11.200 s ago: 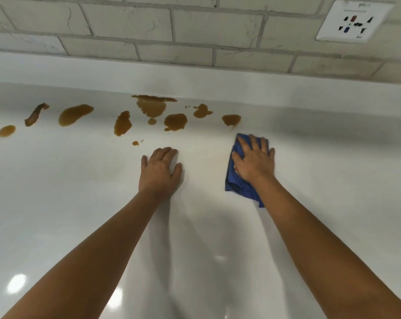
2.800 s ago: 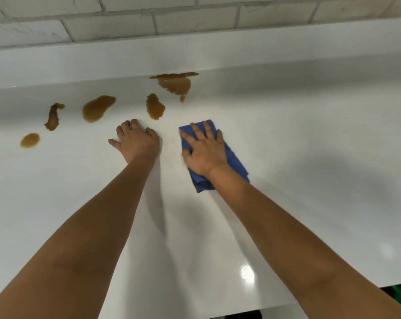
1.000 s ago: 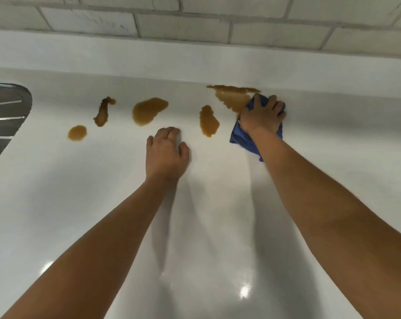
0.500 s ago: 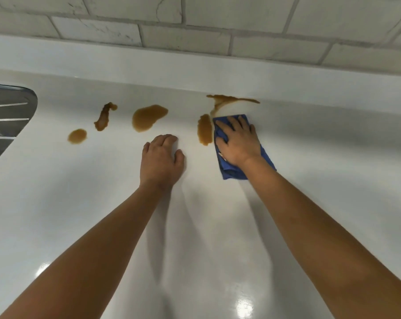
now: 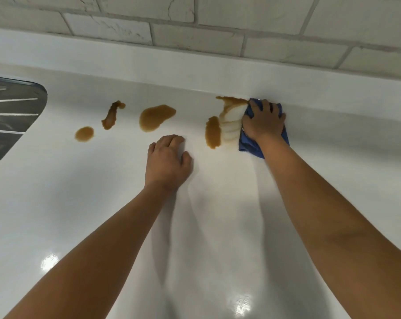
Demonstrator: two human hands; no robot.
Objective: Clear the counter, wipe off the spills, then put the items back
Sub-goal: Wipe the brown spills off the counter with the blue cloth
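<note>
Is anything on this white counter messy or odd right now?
Yes. Brown spills lie in a row along the counter near the back ledge. The rightmost is half-smeared where the right hand presses a blue cloth. The left hand rests on the counter.

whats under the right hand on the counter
A folded blue cloth lies under the right hand, which presses it onto the white counter beside a smeared brown spill. Whether any spill remains beneath the cloth cannot be seen; cloth and hand cover that patch.

Blue cloth (image 5: 250, 143) mostly under right hand (image 5: 265, 120); sink (image 5: 8, 116) cut off left.
</note>
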